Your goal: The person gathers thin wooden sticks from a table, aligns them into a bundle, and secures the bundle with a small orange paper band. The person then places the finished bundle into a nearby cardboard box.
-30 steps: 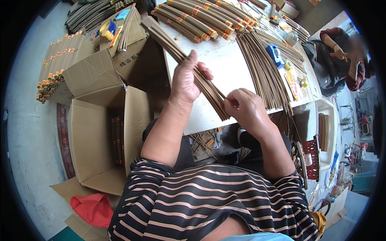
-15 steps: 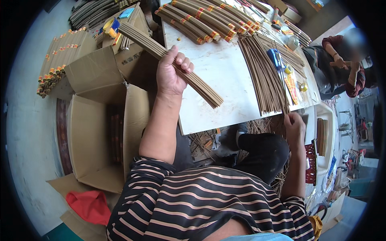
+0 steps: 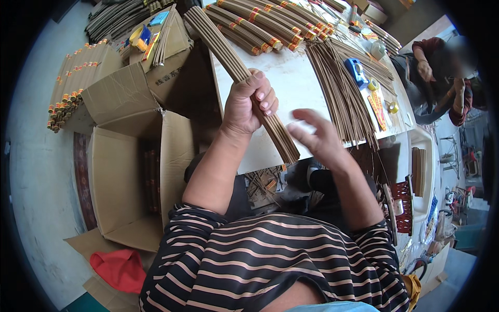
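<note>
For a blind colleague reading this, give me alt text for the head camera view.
A person's left hand grips a long bundle of thin brown sticks over a white table, while the open right hand hovers near its lower end. An open cardboard box stands at left.

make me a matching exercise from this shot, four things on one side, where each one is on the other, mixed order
Things:
1. bundle of brown sticks
2. open cardboard box
3. red cloth
4. blue tape dispenser

Places:
A. on the floor near the lower left, beside the box flaps
B. on the white table, to the right of the loose sticks
C. gripped in the left hand, slanting across the table edge
D. standing on the floor to the person's left, flaps spread

The right hand is open and blurred, close to the bundle's near end.

Pairs: 1-C, 2-D, 3-A, 4-B
</note>
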`<state>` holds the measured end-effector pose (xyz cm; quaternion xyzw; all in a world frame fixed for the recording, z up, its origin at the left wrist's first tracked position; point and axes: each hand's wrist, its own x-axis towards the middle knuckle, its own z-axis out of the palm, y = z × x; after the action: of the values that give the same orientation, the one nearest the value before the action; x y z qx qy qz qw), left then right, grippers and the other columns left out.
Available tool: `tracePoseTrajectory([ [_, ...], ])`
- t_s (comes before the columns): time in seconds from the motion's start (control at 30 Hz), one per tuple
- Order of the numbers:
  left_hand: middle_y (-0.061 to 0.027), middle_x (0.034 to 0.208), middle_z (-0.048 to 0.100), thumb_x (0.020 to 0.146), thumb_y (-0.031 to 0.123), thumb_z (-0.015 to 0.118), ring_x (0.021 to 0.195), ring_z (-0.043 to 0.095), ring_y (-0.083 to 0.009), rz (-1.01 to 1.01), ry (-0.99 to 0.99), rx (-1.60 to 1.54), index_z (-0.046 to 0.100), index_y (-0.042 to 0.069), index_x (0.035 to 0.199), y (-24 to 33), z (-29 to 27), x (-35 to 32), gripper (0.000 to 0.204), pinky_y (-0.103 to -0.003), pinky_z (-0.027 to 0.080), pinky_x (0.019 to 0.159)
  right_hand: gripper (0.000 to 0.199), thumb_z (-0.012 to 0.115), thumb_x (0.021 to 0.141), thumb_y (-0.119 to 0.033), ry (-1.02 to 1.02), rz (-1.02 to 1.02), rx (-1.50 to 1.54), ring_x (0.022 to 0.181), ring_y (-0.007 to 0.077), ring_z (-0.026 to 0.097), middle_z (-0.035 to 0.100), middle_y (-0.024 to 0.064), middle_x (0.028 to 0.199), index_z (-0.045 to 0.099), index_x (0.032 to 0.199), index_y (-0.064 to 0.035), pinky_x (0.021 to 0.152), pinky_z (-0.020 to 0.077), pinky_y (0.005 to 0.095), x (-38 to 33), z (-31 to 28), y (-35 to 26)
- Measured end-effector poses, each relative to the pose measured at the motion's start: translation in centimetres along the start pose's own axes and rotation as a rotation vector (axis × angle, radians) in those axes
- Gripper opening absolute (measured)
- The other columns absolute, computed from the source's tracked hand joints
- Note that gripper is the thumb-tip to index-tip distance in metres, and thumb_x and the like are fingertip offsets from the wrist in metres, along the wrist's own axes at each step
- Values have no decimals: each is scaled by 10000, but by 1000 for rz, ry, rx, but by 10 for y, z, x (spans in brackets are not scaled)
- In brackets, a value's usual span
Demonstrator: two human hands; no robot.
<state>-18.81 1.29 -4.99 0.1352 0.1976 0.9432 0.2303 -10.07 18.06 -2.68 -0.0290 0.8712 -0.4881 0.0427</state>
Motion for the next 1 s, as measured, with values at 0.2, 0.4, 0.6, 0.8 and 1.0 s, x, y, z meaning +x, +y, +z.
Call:
tracePoseTrajectory([
  [0.2,3,527,450,846,225,619,456,474,-137,53,113,116,473,114,663,1,0,-3,259,-285,421,439,210,629,854,-202,-307,332,372,471,70,467,482,-22,588,495,871,-42,429,388,213,1,43,-16],
  [0.4,20,561,476,839,311,644,502,484,-113,178,340,172,472,131,668,8,1,-1,302,-265,416,495,260,596,828,-196,-124,183,-239,631,354,602,577,241,658,508,835,48,610,473,402,7,43,-22],
  [0.6,-12,569,476,812,382,663,517,487,-153,51,315,177,489,116,650,-14,6,-5,357,-297,426,512,293,639,844,-255,-102,183,-105,557,152,520,538,83,606,513,831,9,509,437,316,10,43,-8],
  [0.8,-28,561,470,801,404,667,511,496,-167,47,336,237,488,99,625,-8,1,-3,395,-312,437,513,483,705,777,-349,-92,54,230,653,219,593,605,185,806,543,979,59,611,481,318,6,26,-11],
  [1.0,-48,586,514,802,387,669,529,527,-186,13,312,260,501,92,651,-9,1,-3,372,-328,466,522,250,691,797,-194,36,-74,-95,774,158,610,642,114,848,656,903,30,688,493,276,6,16,-19],
])
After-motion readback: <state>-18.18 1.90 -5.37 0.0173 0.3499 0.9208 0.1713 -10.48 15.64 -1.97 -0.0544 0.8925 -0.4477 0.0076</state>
